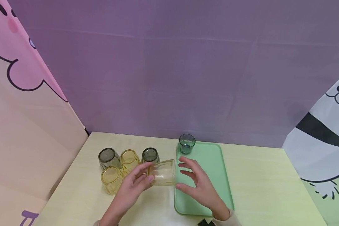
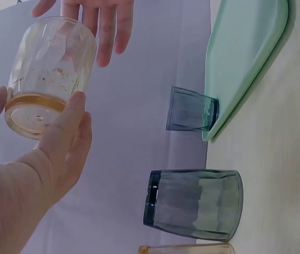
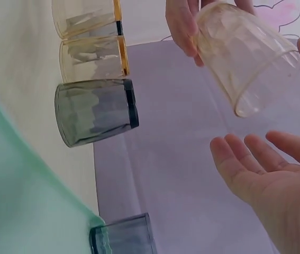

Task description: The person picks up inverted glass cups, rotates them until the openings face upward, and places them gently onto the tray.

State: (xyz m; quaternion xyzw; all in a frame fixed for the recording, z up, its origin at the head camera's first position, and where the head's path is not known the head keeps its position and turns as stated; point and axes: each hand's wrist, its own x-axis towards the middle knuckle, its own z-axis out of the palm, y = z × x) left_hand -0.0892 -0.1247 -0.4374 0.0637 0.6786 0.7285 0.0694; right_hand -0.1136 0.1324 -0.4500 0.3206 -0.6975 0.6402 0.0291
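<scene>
**Amber glass held sideways above the table**

Transparent and faintly faceted, it deepens to orange round the base. The left hand pinches that end; the right hand, fingers spread wide by the rim, grips nothing.

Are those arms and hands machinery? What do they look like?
No machinery: each grip is a person's bare hand, left hand and right hand, with no gloves or rings in view. A pale beige sleeve ends at the right wrist; only a sliver of pale cloth shows at the left. I can't identify the small black piece beside the right wrist.
</scene>
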